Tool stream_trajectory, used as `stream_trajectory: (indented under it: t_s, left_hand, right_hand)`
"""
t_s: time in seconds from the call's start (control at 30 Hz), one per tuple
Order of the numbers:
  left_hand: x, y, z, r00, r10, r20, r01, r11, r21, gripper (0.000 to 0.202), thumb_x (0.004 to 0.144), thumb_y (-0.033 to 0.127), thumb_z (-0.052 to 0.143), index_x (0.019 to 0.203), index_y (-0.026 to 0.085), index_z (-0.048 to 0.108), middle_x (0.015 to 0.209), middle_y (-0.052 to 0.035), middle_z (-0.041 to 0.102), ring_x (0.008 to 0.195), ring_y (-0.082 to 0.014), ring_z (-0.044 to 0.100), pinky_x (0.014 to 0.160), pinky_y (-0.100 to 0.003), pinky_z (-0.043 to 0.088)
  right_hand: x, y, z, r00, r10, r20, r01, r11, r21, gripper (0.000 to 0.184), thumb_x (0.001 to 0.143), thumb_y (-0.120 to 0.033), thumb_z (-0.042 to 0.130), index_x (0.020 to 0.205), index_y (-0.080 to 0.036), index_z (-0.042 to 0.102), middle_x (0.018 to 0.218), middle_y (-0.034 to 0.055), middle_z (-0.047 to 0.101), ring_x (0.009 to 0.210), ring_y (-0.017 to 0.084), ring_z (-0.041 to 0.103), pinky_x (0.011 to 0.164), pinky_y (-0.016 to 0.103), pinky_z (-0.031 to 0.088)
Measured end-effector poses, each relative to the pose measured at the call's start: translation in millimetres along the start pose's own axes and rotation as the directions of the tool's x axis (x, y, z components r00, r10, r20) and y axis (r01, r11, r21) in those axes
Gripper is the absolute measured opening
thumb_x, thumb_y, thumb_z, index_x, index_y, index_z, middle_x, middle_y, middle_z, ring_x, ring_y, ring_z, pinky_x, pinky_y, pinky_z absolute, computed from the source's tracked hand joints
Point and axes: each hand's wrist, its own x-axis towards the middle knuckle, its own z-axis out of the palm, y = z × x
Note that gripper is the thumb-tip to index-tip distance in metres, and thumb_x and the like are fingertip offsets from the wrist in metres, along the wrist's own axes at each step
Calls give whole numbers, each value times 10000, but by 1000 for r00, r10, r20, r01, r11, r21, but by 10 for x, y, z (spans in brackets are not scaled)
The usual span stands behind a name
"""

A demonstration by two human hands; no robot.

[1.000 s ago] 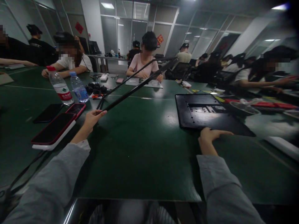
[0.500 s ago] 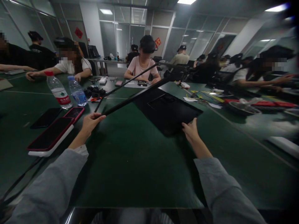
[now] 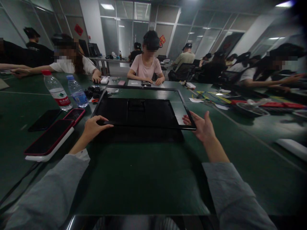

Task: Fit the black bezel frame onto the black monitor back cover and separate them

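Note:
A thin rectangular black monitor bezel (image 3: 153, 127) is held tilted over the green table. My left hand (image 3: 94, 129) pinches its near edge by the left corner, between thumb and fingers. At the near right corner, my right hand (image 3: 203, 128) has its thumb and fingers spread, with the corner against the fingers and some fingertips showing through the opening. Under and behind the bezel lies a black monitor back cover (image 3: 158, 113) with a recessed rectangle in its middle. Its near side is partly hidden by the bezel.
To the left are a red-capped bottle (image 3: 59, 94), a blue-capped bottle (image 3: 78, 94), a dark phone (image 3: 45, 119) and a red-edged phone (image 3: 50, 137) on a white block. Cables (image 3: 211, 97) and a bowl (image 3: 251, 109) are at right. A person (image 3: 146, 65) sits opposite.
The bezel has swung down from a steep slant to lie over the cover. My right hand has let go of the cover, which now lies squarer, and has moved to the bezel's right corner.

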Motion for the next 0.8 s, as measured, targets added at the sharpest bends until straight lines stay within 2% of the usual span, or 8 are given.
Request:
stream_trajectory:
  t_s: [0.1,0.17,0.27,0.4,0.6,0.67,0.8]
  left_hand:
    - [-11,70,-24,999,32,38,-35,997,75,479,662,660,889,911,265,788,1027,-82,792,989,-307,717,960,-444,516]
    - [-5,103,-71,995,40,88,-51,990,129,467,656,661,893,897,274,793,999,-75,796,982,-314,723,988,-462,500]
    - [8,113,-161,973,3,231,-51,978,204,450,603,674,913,795,289,781,847,-49,781,937,-327,731,1009,-484,479]
    - [3,102,-235,903,-47,427,-69,965,253,470,543,718,912,687,296,762,782,-38,766,897,-332,732,1009,-494,469]
    - [-22,189,-276,828,-114,549,-61,955,291,418,566,679,898,698,300,782,849,-57,782,911,-346,737,959,-482,488]
    - [-23,207,-304,816,-120,565,-65,953,296,409,561,675,896,696,303,791,872,-65,787,935,-354,735,936,-473,499]
    - [3,141,-360,777,-78,625,-62,978,200,404,608,690,872,755,317,822,939,-66,799,982,-340,732,913,-436,524]
  right_hand:
    - [-9,57,45,997,-63,-35,57,984,-168,722,838,-757,665,1336,-235,660,1000,109,748,946,290,752,892,489,647]
    - [10,195,109,986,-150,-69,124,951,-283,753,794,-624,768,1417,-225,628,990,87,748,907,270,742,915,498,637]
    - [24,405,215,959,-276,-65,223,876,-428,700,886,-535,671,1500,-212,581,1168,132,756,1103,302,729,1076,569,560]
    - [-23,521,317,948,-312,-59,230,803,-549,643,950,-444,555,1538,-186,555,1432,167,679,1364,330,631,1216,596,442]
    - [-106,515,372,955,-292,-49,200,757,-622,605,926,-377,542,1500,-194,597,1478,142,663,1395,340,612,1234,603,421]
    - [-121,527,375,960,-277,-44,188,752,-631,611,917,-359,535,1497,-178,597,1480,151,661,1392,352,615,1230,614,421]
    - [-135,586,358,965,-259,-51,168,751,-639,625,911,-352,523,1500,-155,591,1469,167,666,1370,359,632,1226,612,428]
